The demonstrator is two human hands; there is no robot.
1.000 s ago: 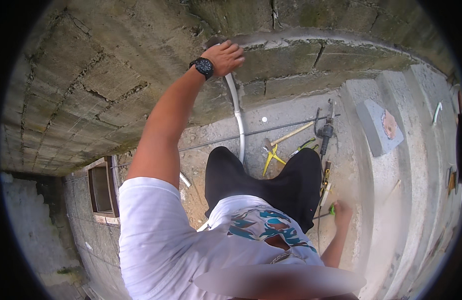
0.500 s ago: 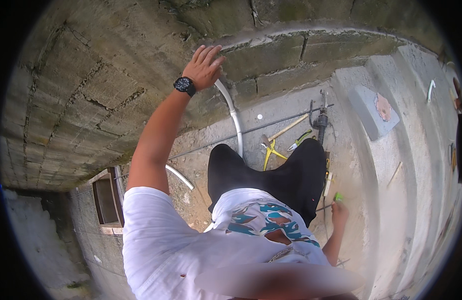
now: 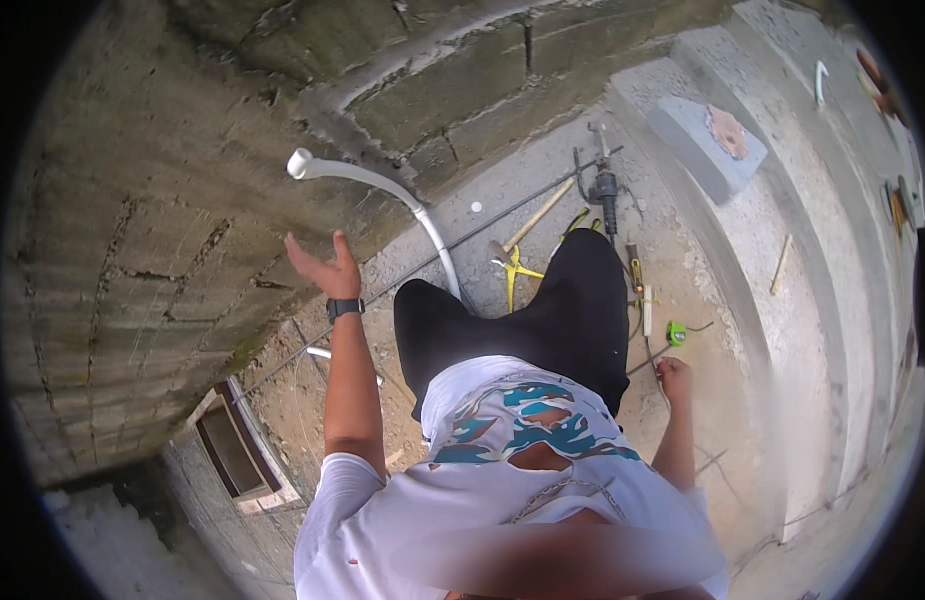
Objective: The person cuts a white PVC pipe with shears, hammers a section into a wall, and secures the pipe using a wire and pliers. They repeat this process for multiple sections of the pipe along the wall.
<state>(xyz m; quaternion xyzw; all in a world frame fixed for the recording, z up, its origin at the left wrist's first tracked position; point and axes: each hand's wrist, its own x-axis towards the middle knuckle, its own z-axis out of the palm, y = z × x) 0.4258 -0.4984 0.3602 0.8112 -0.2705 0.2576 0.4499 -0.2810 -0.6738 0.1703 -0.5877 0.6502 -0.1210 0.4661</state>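
Observation:
My left hand [image 3: 325, 268] is open and empty, thumb and fingers apart, in front of the block wall. Close to it a white plastic pipe [image 3: 382, 184] curves up from the ground, with a wider socket [image 3: 299, 164] at its free end. My right hand [image 3: 674, 380] is low on my right with its fingers curled closed. Whatever they hold, if anything, is hidden. Just beyond it a green tape measure [image 3: 676, 333] lies on the ground. Beside my right leg are a yellow-and-black screwdriver-like tool [image 3: 635, 270] and a short pale stick [image 3: 647, 308].
A hammer [image 3: 532, 222], a yellow tool [image 3: 512, 277] and a dark power tool [image 3: 604, 190] lie before my knees. A long steel bar [image 3: 462, 238] crosses behind them. Concrete steps [image 3: 782, 220] rise at right, bearing a grey block [image 3: 697, 150]. The block wall [image 3: 132, 250] stands at left.
My left hand has come down from the wall, leaving the pipe's socket end in sight. My right hand has come away from the green tape measure, which now lies on the ground.

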